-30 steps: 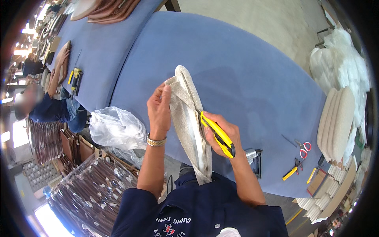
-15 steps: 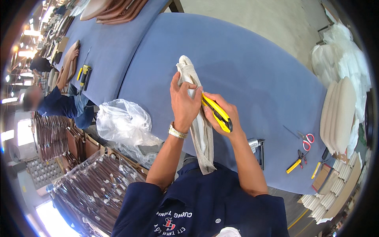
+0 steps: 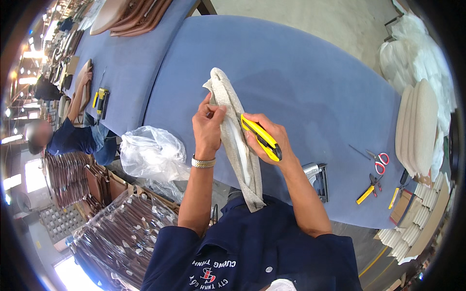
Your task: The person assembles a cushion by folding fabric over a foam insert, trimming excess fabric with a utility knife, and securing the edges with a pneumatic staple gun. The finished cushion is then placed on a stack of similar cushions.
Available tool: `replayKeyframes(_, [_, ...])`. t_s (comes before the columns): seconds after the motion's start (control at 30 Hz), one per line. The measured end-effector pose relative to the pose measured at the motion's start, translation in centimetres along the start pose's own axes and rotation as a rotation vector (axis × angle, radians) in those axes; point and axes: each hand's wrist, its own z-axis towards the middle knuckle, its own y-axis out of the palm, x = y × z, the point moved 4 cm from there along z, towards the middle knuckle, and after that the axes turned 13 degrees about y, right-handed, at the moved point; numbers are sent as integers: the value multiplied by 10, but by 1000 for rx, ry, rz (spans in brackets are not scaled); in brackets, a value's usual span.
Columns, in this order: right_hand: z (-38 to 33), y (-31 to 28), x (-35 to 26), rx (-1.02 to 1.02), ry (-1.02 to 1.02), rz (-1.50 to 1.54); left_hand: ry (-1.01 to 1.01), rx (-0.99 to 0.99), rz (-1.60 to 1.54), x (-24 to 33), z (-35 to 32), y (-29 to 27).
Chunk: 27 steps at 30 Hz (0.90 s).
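Observation:
A long beige fabric-covered padded panel point(image 3: 227, 91) is held on edge in front of me, its near end against my shirt. White padding point(image 3: 236, 135) shows along the gap in its cover. My left hand point(image 3: 207, 128) is closed, pinching the loose fabric edge on the panel's left side. In my right hand point(image 3: 274, 133) is a yellow-and-black utility knife point(image 3: 262, 137), gripped along its handle beside the panel's right side. The knife's tip is too small to make out against the fabric.
The blue-covered table point(image 3: 310, 87) carries a staple gun point(image 3: 315, 177), red-handled scissors point(image 3: 381, 164) and yellow-handled pliers point(image 3: 369, 190) on the right. Beige padded panels point(image 3: 416, 128) stand at the right edge. A clear plastic bag point(image 3: 153, 151) lies left. A co-worker point(image 3: 73, 136) handles a brown panel.
My left hand has moved left and slightly down, drawing the cover's edge outward, so more white padding shows. My right hand with the knife has shifted slightly left.

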Motion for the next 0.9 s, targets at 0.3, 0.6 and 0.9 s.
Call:
replayKeyframes(0.3, [-26, -8, 2, -66, 89, -11, -62, 45, -329, -10, -2, -6])
replayKeyframes(0.6, [-37, -6, 8, -36, 85, 15, 223, -38, 383, 3, -18, -1])
replayKeyframes(0.9, [-41, -8, 5, 33, 18, 50, 268, -196, 607, 25, -29, 14])
